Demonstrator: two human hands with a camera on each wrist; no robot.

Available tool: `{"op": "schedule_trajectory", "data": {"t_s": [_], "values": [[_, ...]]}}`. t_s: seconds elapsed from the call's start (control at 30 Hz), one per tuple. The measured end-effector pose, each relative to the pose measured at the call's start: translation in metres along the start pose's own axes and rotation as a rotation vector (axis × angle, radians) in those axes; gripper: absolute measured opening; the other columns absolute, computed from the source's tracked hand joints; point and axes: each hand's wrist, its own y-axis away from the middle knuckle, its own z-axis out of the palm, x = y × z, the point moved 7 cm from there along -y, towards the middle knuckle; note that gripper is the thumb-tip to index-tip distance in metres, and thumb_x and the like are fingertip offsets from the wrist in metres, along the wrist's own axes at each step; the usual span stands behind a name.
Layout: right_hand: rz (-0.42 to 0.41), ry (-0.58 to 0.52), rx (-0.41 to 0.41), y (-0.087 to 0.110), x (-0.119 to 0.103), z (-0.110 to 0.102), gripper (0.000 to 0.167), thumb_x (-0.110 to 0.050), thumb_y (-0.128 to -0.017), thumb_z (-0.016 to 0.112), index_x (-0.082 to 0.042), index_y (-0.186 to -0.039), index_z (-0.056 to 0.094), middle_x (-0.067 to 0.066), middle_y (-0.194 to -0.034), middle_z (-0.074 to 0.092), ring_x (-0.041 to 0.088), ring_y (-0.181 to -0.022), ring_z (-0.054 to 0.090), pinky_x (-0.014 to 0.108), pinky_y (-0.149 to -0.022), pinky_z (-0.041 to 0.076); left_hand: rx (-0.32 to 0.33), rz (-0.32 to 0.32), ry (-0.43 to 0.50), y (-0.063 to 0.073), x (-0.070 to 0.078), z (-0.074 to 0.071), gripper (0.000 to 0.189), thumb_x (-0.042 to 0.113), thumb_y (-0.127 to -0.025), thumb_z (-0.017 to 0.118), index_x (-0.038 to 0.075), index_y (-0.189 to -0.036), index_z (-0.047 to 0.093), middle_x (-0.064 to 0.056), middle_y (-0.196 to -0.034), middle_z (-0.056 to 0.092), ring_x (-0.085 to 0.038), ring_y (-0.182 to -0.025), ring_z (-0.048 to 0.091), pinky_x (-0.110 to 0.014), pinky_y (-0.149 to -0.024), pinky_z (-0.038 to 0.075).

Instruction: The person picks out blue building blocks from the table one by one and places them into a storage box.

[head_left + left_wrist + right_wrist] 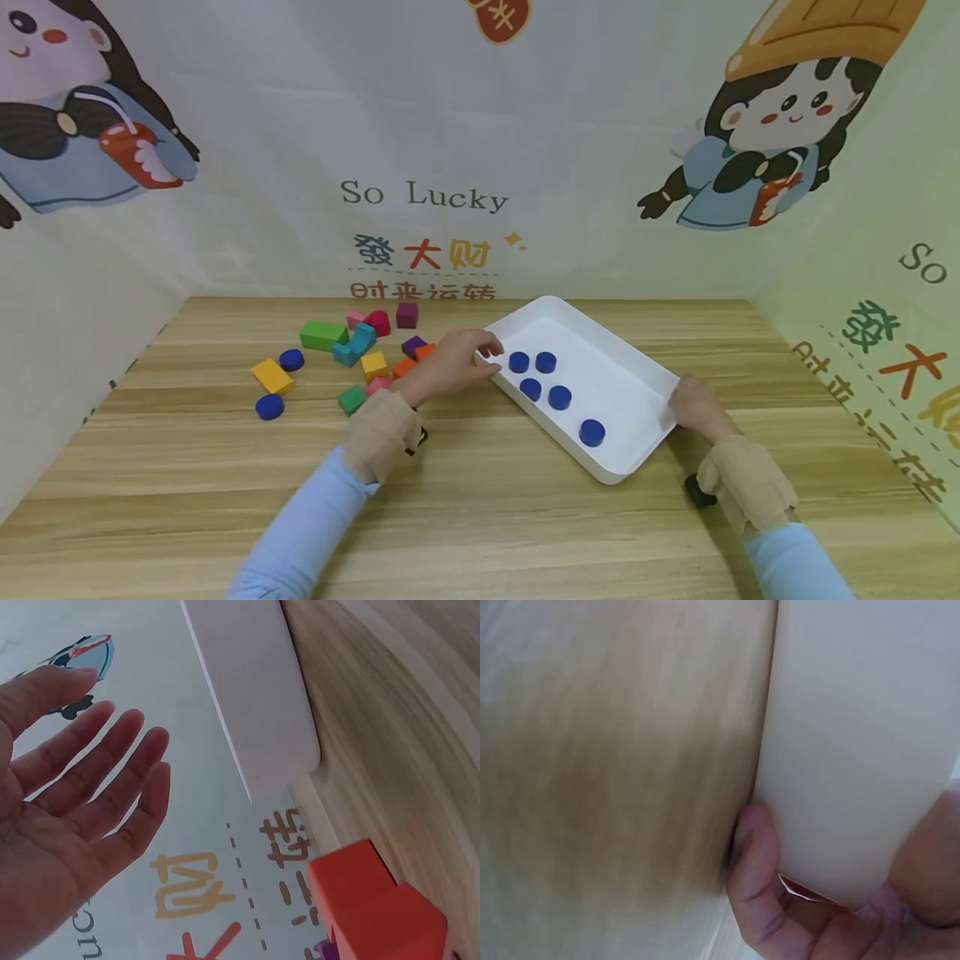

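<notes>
A white tray [630, 367] sits at an angle on the table, with several blue discs [559, 397] lying in its left and near part. My right hand [701, 408] grips the tray's right corner; in the right wrist view curled fingers [754, 877] wrap under the wall. Beside the tray's left rim hovers my left hand [457, 362], its fingers loosely bent. Nothing lies between the left fingers [127, 780] and thumb in the left wrist view, and the tray's wall [255, 690] stands apart from them there.
Left of the tray are scattered blocks: a green block [324, 335], a teal curved block [355, 345], a purple cube [407, 315], a yellow block [272, 377] and orange ones [375, 907]. Two more blue discs [270, 407] lie far left. A printed cloth [427, 108] hangs behind.
</notes>
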Motion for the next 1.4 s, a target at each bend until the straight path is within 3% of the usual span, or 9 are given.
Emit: {"op": "schedule_trajectory", "data": {"t_s": [0.17,0.37,0.6,0.83,1.07,1.23,1.4], "values": [[-0.006,-0.002,0.000,0.001,-0.002,0.001,0.010,-0.023,-0.065,0.066,-0.014,-0.063,0.062,0.006,-0.067,0.053,0.028,-0.063,0.044,0.043,-0.039,0.036,0.004,-0.042,0.003,0.006,-0.009,-0.007,0.022,0.009,-0.083,0.059,-0.003,-0.102,0.061,-0.015,-0.100,0.062,-0.025,-0.090,0.055,-0.036,-0.083,0.046],[0.048,-0.072,-0.016,0.003,0.000,0.000,0.011,-0.020,-0.071,0.063,-0.012,-0.064,0.061,0.007,-0.068,0.050,0.027,-0.062,0.043,0.042,-0.038,0.034,0.013,-0.089,0.002,0.011,-0.020,-0.014,0.022,0.011,-0.084,0.059,-0.001,-0.103,0.061,-0.013,-0.100,0.062,-0.026,-0.094,0.054,-0.038,-0.085,0.045],[0.079,-0.123,-0.004,0.006,-0.001,-0.002,0.013,-0.018,-0.074,0.060,-0.012,-0.063,0.059,0.007,-0.068,0.050,0.027,-0.061,0.044,0.042,-0.038,0.035,0.061,-0.061,-0.018,0.021,-0.028,-0.024,0.022,0.012,-0.083,0.061,0.000,-0.101,0.062,-0.012,-0.098,0.063,-0.024,-0.092,0.055,-0.039,-0.083,0.046],[0.066,-0.107,-0.020,0.007,-0.004,-0.001,0.011,-0.020,-0.071,0.061,-0.015,-0.062,0.060,0.005,-0.067,0.051,0.026,-0.061,0.045,0.041,-0.037,0.035,0.092,-0.103,0.009,0.033,-0.037,-0.032,0.023,0.011,-0.083,0.062,0.000,-0.103,0.061,-0.013,-0.101,0.063,-0.026,-0.093,0.057,-0.038,-0.083,0.047],[0.173,-0.208,-0.022,0.003,0.009,-0.003,0.015,-0.020,-0.077,0.058,-0.012,-0.064,0.058,0.007,-0.068,0.049,0.025,-0.059,0.044,0.042,-0.037,0.035,0.171,-0.034,-0.035,0.038,-0.043,-0.045,0.021,0.007,-0.080,0.063,-0.003,-0.099,0.061,-0.017,-0.097,0.063,-0.028,-0.089,0.059,-0.041,-0.080,0.048],[0.095,-0.134,-0.037,-0.001,0.007,-0.005,0.013,-0.020,-0.073,0.061,-0.015,-0.061,0.058,0.005,-0.066,0.052,0.025,-0.060,0.045,0.041,-0.039,0.036,0.181,-0.056,-0.045,0.044,-0.050,-0.052,0.022,0.007,-0.081,0.063,-0.004,-0.099,0.060,-0.018,-0.096,0.063,-0.029,-0.088,0.059,-0.041,-0.078,0.048],[0.132,-0.175,-0.056,-0.002,0.008,-0.006,0.014,-0.019,-0.076,0.058,-0.014,-0.063,0.060,0.006,-0.067,0.052,0.025,-0.061,0.045,0.040,-0.037,0.035,0.186,-0.097,-0.041,0.055,-0.058,-0.064,0.022,0.006,-0.082,0.061,-0.005,-0.101,0.060,-0.019,-0.096,0.062,-0.030,-0.089,0.057,-0.041,-0.076,0.049]]}}
